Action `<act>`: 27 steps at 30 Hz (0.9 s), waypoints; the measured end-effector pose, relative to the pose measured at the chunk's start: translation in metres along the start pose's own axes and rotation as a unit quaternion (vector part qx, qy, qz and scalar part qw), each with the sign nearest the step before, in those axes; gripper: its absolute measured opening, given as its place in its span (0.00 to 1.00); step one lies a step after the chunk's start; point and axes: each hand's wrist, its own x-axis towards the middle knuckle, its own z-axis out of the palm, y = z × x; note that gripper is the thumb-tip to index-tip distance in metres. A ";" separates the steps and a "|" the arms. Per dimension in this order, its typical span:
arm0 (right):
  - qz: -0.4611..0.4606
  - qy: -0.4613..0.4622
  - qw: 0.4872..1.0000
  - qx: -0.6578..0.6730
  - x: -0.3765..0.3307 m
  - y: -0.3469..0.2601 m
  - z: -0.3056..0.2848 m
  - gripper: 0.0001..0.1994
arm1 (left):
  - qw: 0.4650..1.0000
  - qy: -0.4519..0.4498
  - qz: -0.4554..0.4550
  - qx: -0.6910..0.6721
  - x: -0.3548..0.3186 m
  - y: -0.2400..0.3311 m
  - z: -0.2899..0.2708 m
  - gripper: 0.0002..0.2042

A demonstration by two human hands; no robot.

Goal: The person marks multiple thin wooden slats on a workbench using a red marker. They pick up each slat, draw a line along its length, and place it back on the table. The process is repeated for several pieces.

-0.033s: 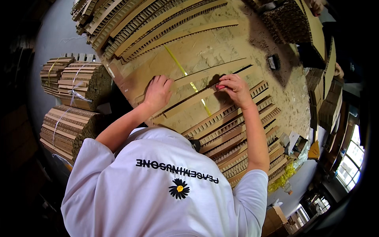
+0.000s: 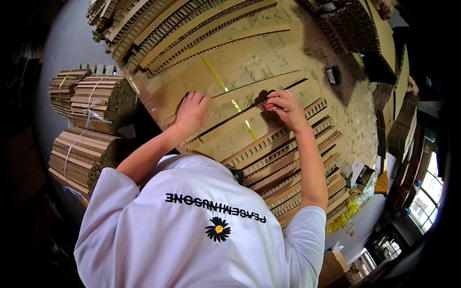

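Observation:
My left hand (image 2: 193, 113) rests on the left end of a flat brown cardboard strip (image 2: 257, 90) on the worktable, its fingers bent and pressed together over it. Further right, my right hand (image 2: 288, 109) pinches a small red object (image 2: 269, 105) between thumb and fingers. What kind of object it is cannot be made out, since the fingers cover most of it. Another cardboard strip (image 2: 230, 127) lies just nearer to me, between both hands. A shiny yellow band (image 2: 213, 72) runs across the table surface beneath the strips.
Honeycomb cardboard strips (image 2: 283, 161) lie in rows by my right forearm. More are piled at the far left (image 2: 163, 41). Tied cardboard bundles (image 2: 98, 103) stand left of the table. A small black object (image 2: 332, 75) sits at right. Another person's hand (image 2: 412, 86) shows beside cardboard panels.

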 end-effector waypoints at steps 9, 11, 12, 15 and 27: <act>-0.010 -0.020 0.999 -0.039 0.006 -0.008 -0.006 0.08 | 1.000 -0.004 -0.014 -0.008 0.000 0.004 -0.002 0.25; -0.012 -0.031 0.998 -0.049 0.005 -0.006 -0.007 0.07 | 1.000 -0.012 -0.025 -0.010 -0.003 0.013 -0.008 0.27; -0.016 -0.035 0.998 -0.056 0.004 -0.006 -0.007 0.07 | 0.999 -0.016 -0.030 -0.011 -0.006 0.018 -0.010 0.28; -0.026 -0.044 0.997 -0.065 0.002 -0.003 -0.006 0.07 | 1.000 -0.019 -0.016 -0.011 -0.017 0.025 -0.008 0.34; -0.024 -0.040 0.997 -0.066 0.000 -0.003 -0.004 0.06 | 0.990 -0.136 0.016 0.031 -0.043 0.052 -0.007 0.50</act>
